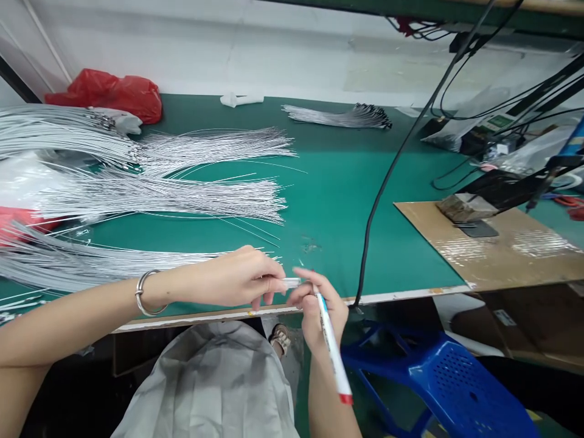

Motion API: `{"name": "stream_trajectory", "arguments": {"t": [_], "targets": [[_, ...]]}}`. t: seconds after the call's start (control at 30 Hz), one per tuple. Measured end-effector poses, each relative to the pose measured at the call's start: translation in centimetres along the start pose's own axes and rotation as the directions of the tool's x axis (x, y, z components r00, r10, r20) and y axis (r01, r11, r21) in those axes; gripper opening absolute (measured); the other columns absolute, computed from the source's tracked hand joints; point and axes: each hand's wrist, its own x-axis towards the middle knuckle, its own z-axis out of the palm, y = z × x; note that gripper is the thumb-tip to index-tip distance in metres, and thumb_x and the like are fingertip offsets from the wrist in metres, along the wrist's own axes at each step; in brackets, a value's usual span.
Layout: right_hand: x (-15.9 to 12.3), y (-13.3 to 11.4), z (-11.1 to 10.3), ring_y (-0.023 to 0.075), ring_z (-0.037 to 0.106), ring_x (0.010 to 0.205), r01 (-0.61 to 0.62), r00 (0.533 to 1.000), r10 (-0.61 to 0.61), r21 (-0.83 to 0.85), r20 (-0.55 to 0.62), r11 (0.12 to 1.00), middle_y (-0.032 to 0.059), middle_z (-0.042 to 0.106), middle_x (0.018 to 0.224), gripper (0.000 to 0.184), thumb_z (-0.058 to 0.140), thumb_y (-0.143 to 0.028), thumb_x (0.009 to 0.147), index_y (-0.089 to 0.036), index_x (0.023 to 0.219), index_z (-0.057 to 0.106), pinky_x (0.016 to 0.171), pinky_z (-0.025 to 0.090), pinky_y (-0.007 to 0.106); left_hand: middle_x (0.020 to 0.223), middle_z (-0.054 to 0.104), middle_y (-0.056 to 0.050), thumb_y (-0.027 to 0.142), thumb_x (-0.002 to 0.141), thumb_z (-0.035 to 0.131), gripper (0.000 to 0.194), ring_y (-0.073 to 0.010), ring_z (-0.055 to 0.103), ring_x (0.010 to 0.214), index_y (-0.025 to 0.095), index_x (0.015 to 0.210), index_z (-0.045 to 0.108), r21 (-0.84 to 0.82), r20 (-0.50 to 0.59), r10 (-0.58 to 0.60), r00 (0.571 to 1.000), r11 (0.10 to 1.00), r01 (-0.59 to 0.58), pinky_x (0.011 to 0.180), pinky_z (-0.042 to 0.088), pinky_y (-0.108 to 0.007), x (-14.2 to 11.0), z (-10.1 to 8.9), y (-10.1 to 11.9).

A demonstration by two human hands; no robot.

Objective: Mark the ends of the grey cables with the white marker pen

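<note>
My left hand [255, 277] is closed, its fingers pinching a short, clear-white tube-like piece [292, 283] whose exact kind I cannot make out. Just beside it, my right hand [323, 304] is wrapped around a white marker pen [332, 347] with blue print and a red end slanting down toward me. The right index finger reaches out close to the clear piece; whether it touches is unclear. Behind and left of my hands, a bundle of thin grey-white wires [137, 260] lies on the green table mat [328, 201], partly hidden by my left forearm.
More wire bundles [219, 198] lie to the left, near a red plastic bag [123, 94]. A short black-tipped bundle [337, 117] sits at the back. One black cable [387, 176] hangs across the table. Cardboard [424, 228] lies right; a blue stool [456, 377] stands below.
</note>
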Motion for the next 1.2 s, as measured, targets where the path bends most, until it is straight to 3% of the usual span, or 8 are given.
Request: {"name": "stream_trajectory", "arguments": {"t": [0.13,0.23,0.33,0.53,0.63,0.8,0.97,1.2], "targets": [[0.5,-0.1,-0.3,0.0071,0.033,0.041,-0.148,0.971,0.122,0.116,0.205,0.982,-0.0063,0.039,0.046,0.035,0.047,-0.036,0.089,-0.019,0.059,0.045,0.043,0.027,0.021,0.059,0.061,0.001,0.015,0.089,0.042,0.026,-0.0064,0.056,0.049,0.014,0.065,0.053,-0.026,0.128,-0.024,0.992,0.999,0.028,0.051,0.038,-0.014,0.3,-0.1,0.1],[0.8,-0.7,0.0,0.0066,0.030,0.041,-0.159,0.971,0.131,0.132,0.200,0.978,-0.0065,0.034,0.045,0.039,0.045,-0.036,0.090,-0.019,0.055,0.039,0.043,0.023,0.023,0.062,0.061,0.001,0.019,0.089,0.045,0.024,-0.0060,0.054,0.048,0.014,0.067,0.054,-0.070,0.167,-0.030,0.986,0.997,0.042,0.049,0.036,-0.015,0.4,-0.1,-0.2],[0.9,-0.9,0.2,0.0064,0.028,0.041,-0.175,0.972,0.157,0.099,0.172,0.980,-0.0068,0.030,0.045,0.041,0.045,-0.037,0.090,-0.019,0.054,0.036,0.043,0.022,0.023,0.051,0.053,0.004,0.026,0.087,0.051,0.027,-0.0064,0.045,0.045,0.016,0.062,0.052,0.058,0.109,-0.028,0.994,0.998,0.022,0.045,0.029,-0.016,0.5,0.0,-0.3],[0.8,-0.2,-0.3,0.0064,0.035,0.040,-0.071,0.983,0.059,0.062,0.173,0.996,-0.0057,0.040,0.043,0.038,0.047,-0.031,0.089,-0.018,0.054,0.042,0.044,0.028,0.022,0.047,0.044,0.004,0.018,0.089,0.046,0.030,-0.0064,0.034,0.043,0.015,0.059,0.049,0.228,0.087,0.055,0.995,0.971,-0.073,0.045,0.026,-0.019,0.7,0.1,0.3],[0.7,-0.2,-0.4,0.0081,0.042,0.038,-0.132,0.986,0.118,0.122,0.115,0.984,-0.0050,0.048,0.041,0.033,0.047,-0.035,0.090,-0.018,0.063,0.056,0.044,0.033,0.022,0.055,0.057,0.001,0.014,0.088,0.045,0.026,-0.0058,0.051,0.049,0.014,0.064,0.053,0.065,0.168,0.028,0.985,0.997,-0.039,0.048,0.034,-0.015,0.8,-0.2,-0.1],[-0.7,-0.2,0.4,0.0109,0.048,0.038,-0.135,0.973,0.155,0.126,-0.170,0.983,-0.0031,0.058,0.045,0.033,0.045,-0.033,0.091,-0.016,0.112,0.064,0.043,0.038,0.024,0.067,0.066,-0.003,0.025,0.091,0.046,0.026,-0.0098,0.064,0.056,0.012,0.072,0.058,-0.201,0.162,-0.084,0.983,0.973,0.116,0.051,0.047,-0.015,1.3,-0.5,-1.1],[-2.4,0.5,1.4,0.0137,0.057,0.047,-0.034,0.993,0.033,-0.006,-0.111,0.999,-0.0015,0.064,0.055,0.042,0.045,-0.021,0.091,-0.021,0.133,0.048,0.050,0.046,0.028,0.071,0.068,-0.005,0.031,0.091,0.048,0.028,-0.0114,0.066,0.061,0.011,0.078,0.062,-0.264,0.138,-0.110,0.984,0.954,0.144,0.053,0.049,-0.016,1.6,-0.3,-1.6],[-2.2,0.8,1.3,0.0129,0.055,0.048,0.061,0.992,-0.066,-0.051,-0.109,0.997,-0.0014,0.064,0.057,0.042,0.047,-0.021,0.090,-0.023,0.132,0.048,0.051,0.044,0.028,0.070,0.067,-0.005,0.036,0.089,0.051,0.028,-0.0132,0.066,0.065,0.011,0.080,0.061,-0.358,0.146,-0.150,0.978,0.914,0.193,0.053,0.051,-0.017,1.6,0.2,-2.3]]}}
